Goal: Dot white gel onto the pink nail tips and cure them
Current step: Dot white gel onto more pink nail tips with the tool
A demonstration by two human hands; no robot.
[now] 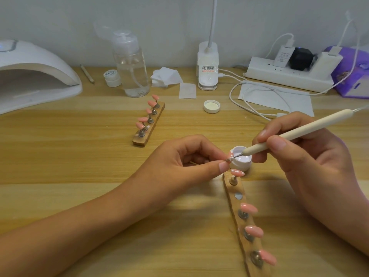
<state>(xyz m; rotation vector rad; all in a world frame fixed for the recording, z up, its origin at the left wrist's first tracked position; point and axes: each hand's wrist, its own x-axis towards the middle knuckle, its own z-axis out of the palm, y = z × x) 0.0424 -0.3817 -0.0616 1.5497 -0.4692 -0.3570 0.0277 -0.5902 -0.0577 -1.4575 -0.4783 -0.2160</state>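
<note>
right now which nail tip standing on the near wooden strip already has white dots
The farthest tip, beside the gel jar; the three nearer tips are plain pink.

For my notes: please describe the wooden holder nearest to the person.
The near wooden holder is a long light-brown strip, flat on the table, cut by the bottom edge. Four metal stands carry pink nail tips; the farthest has white dots. One metal seat is bare. The gel pot stands by its far end.
</note>
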